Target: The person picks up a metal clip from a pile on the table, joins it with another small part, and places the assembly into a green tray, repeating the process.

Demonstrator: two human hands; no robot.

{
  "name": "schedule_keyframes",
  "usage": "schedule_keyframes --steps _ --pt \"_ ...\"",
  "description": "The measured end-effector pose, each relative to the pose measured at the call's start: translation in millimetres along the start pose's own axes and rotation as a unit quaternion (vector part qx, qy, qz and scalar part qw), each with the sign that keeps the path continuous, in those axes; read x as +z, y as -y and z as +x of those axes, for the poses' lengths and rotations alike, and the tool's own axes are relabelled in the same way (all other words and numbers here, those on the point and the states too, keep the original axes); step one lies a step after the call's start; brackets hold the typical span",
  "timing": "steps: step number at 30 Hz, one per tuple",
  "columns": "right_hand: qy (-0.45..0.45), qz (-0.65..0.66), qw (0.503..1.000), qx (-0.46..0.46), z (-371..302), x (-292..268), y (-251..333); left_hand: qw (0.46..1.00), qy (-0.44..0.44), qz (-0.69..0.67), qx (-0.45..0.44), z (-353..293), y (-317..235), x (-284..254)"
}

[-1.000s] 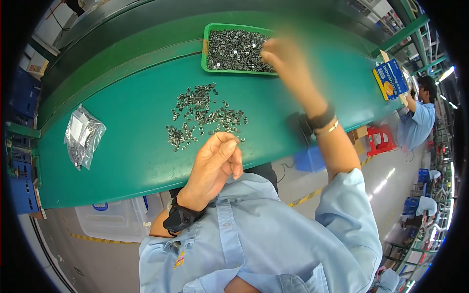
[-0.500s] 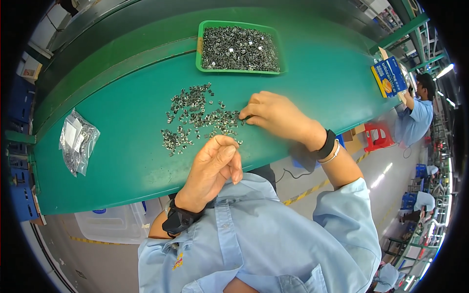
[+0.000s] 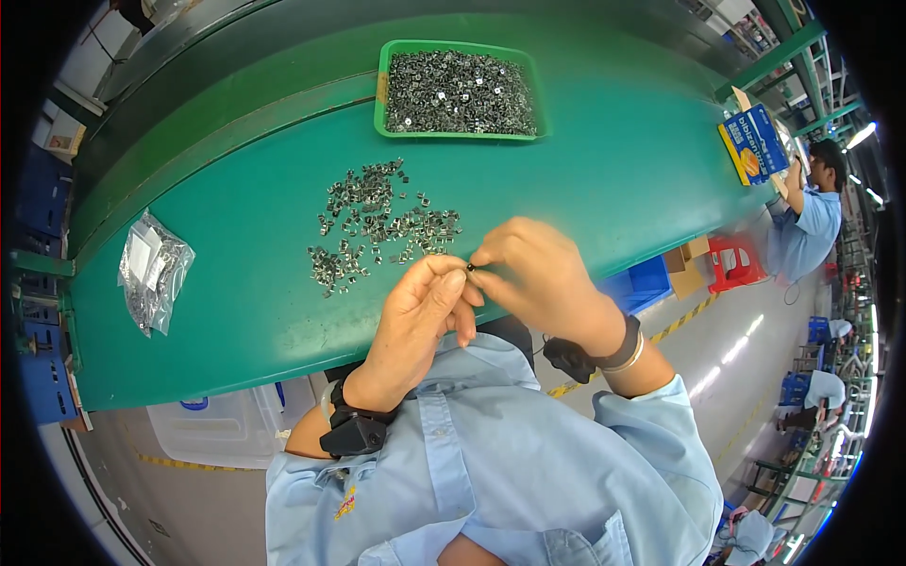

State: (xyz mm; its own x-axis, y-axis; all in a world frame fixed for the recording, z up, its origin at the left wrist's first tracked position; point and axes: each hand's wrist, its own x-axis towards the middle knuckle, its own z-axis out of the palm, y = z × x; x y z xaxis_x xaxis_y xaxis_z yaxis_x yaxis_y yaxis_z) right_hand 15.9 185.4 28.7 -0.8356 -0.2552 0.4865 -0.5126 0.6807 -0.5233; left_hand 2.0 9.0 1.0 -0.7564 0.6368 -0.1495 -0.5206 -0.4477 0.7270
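Green counter (image 3: 236,311), smooth-topped. Small dark piece (image 3: 471,268) at its near edge, where both hands meet. Right hand (image 3: 538,274) pinched narrow on it, thumb against index finger; left hand (image 3: 415,316) curled close, touching alongside; cannot tell whether it grips anything.

Step in hand, as I judge it: close two-handed fingertip work on one piece. Next move calls for a fine pinch and steady wrists; so small a part could slip.

Loose metal pieces (image 3: 429,224) scattered just beyond the hands; more fill the green tray (image 3: 453,137) on the far side.

Writing: bold print on blue-and-yellow box (image 3: 755,146), far right, not copied. Clear bag (image 3: 156,274), left, has a white label, unreadable. Shirt (image 3: 566,453) carries a small stitched mark, illegible.
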Motion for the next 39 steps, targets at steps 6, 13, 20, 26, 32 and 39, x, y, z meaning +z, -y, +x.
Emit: schedule_keyframes --steps 6,13,20,26,32,39 --pt "-0.025 -0.038 0.998 -0.042 -7.3 4.8 7.9 1.0 0.005 0.005 -0.005 -1.4 -0.5 -2.7" --pt "-0.024 0.023 0.999 -0.025 -13.3 5.2 9.4 0.999 0.03 -0.014 -0.031 -2.3 -2.5 -4.7" --pt "-0.039 0.044 0.998 -0.018 -16.6 7.4 8.8 0.999 0.029 -0.025 -0.026 -2.9 -0.2 -3.6" --pt "-0.053 0.051 0.997 -0.016 -20.2 12.0 8.9 0.999 0.032 -0.02 -0.019 -1.7 2.4 -5.8" --pt "-0.087 0.108 0.99 0.009 -27.0 16.9 13.6 0.995 0.057 -0.075 -0.018 0.1 8.5 -4.2" --pt "-0.098 0.144 0.984 0.026 -34.1 17.5 13.4 0.994 0.077 -0.076 -0.025 0.8 11.5 -4.4"
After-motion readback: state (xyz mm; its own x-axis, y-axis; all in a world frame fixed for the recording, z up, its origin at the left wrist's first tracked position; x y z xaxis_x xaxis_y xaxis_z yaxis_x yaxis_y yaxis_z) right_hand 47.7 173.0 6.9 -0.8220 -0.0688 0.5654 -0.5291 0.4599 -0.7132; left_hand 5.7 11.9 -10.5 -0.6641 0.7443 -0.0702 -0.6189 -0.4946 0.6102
